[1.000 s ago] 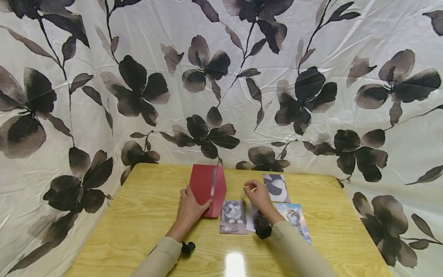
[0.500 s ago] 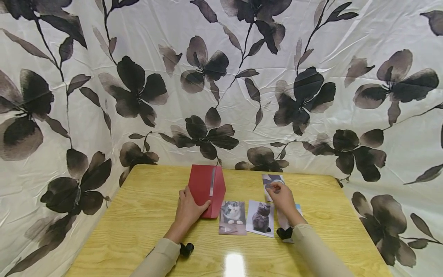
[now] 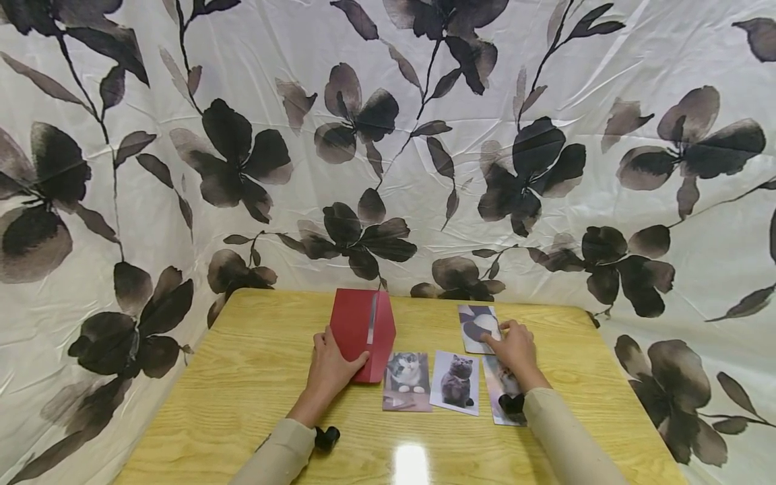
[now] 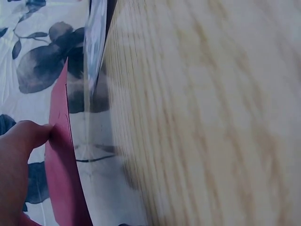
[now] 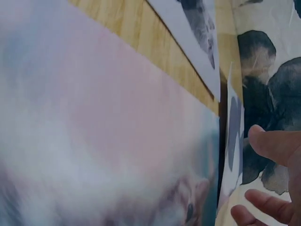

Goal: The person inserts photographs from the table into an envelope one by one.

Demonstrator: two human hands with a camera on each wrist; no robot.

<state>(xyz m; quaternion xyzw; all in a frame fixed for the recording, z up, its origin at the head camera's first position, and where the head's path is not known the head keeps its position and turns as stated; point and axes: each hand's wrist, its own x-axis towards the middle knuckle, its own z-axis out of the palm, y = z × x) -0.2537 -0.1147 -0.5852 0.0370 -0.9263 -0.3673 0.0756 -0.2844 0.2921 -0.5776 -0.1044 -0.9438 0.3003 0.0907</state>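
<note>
My left hand [image 3: 329, 364] grips the lower left side of a red envelope [image 3: 354, 316], the thumb over its face. The envelope's flap lies to the right, with a narrow pale strip showing beside it. At the far right, my right hand [image 3: 515, 348] is at the right edge of a photo card with a grey-and-white picture [image 3: 475, 320]. Its thumb overlaps this card, and in the right wrist view thumb and fingers stand apart. Under the right wrist lies a kitten photo card [image 3: 494, 387], partly hidden by the hand and the wrist camera.
Left of the kitten card lie a grey cat photo card [image 3: 445, 370] and a grey-and-white cat photo card [image 3: 407, 370]. All rest on a wooden table [image 3: 254, 377]. A floral cloth [image 3: 448, 168] hangs close behind the table's far edge.
My right hand has moved right, from above the grey cat card across the far card to that card's right edge, uncovering the grey cat card. The left hand stays on the envelope.
</note>
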